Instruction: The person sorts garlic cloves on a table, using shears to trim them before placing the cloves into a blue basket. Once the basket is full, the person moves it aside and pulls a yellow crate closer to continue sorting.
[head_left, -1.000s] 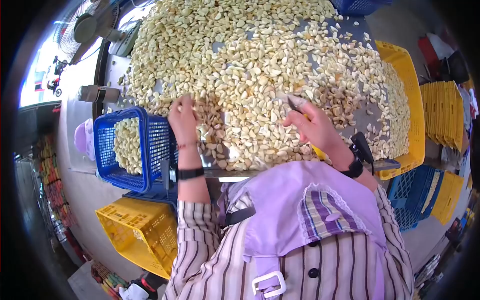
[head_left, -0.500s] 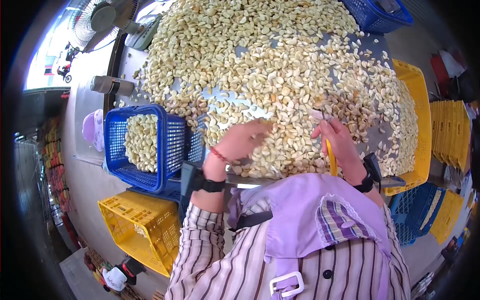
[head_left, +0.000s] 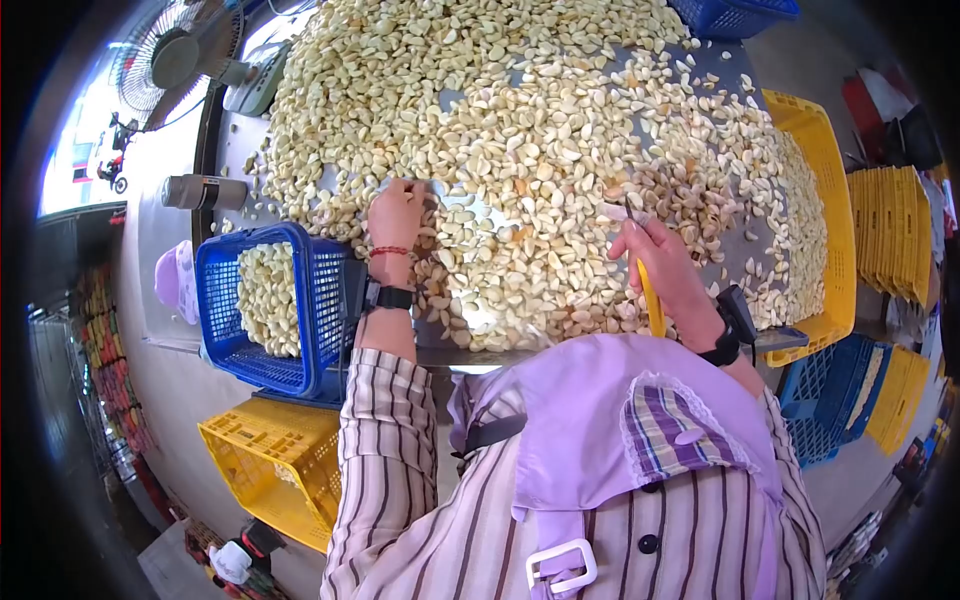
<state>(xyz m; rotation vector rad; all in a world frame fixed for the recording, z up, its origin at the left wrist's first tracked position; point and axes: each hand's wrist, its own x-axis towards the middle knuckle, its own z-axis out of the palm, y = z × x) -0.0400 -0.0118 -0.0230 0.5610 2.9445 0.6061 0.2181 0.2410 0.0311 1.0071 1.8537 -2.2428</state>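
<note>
Pale peeled garlic cloves (head_left: 540,150) lie in a thick spread over the metal table. My left hand (head_left: 397,212) rests at the left part of the spread, its fingers curled down among the cloves; whatever is under the fingertips is hidden. In my right hand (head_left: 660,262) is a small knife with a yellow handle (head_left: 652,305), its thin dark blade pointing away from me over the cloves. A whitish piece, perhaps a clove, shows beside the blade. Darker, brownish cloves (head_left: 680,205) are heaped just beyond my right hand.
A blue basket (head_left: 308,310) with cloves stands at left, above a yellow crate (head_left: 270,425). Along the right edge is a yellow basket (head_left: 838,270) full of cloves. At the far left are a flask (head_left: 203,192) and a fan (head_left: 176,62). Another blue basket (head_left: 735,18) sits at the back.
My left hand has moved left and away from me, from the middle of the cloves to their left part. The right hand keeps the knife in about the same place.
</note>
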